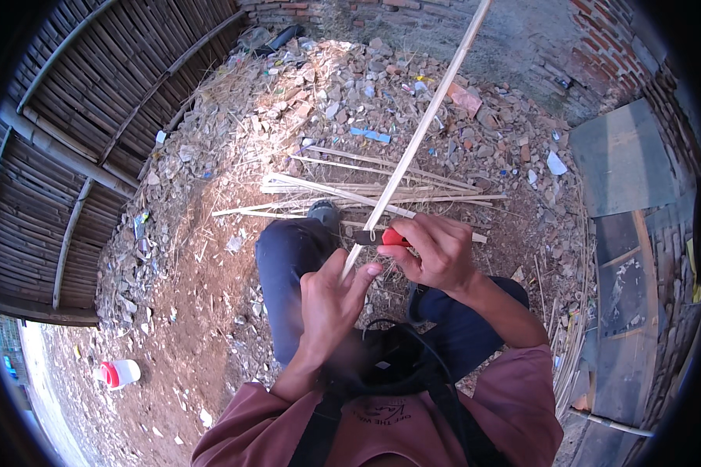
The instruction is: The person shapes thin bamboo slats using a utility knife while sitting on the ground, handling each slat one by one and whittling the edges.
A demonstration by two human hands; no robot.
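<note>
My left hand (331,300) is closed around the lower end of a long, pale bamboo strip (417,140), which slants up and away to the right past the top of the view. In my right hand (440,253) is a red-handled utility knife (395,237), its dark blade end lying across the strip just above my left fingers. A thin curl stands at the blade. Beyond my knees, a loose pile of similar strips (366,189) lies on the ground, partly behind the strip I hold.
Rubble and litter (382,93) cover the ground up to a brick wall (522,47). A bamboo slat wall (109,101) stands at left, with a white container with a red lid (121,374) on the dirt nearby. Boards (627,163) lean at right.
</note>
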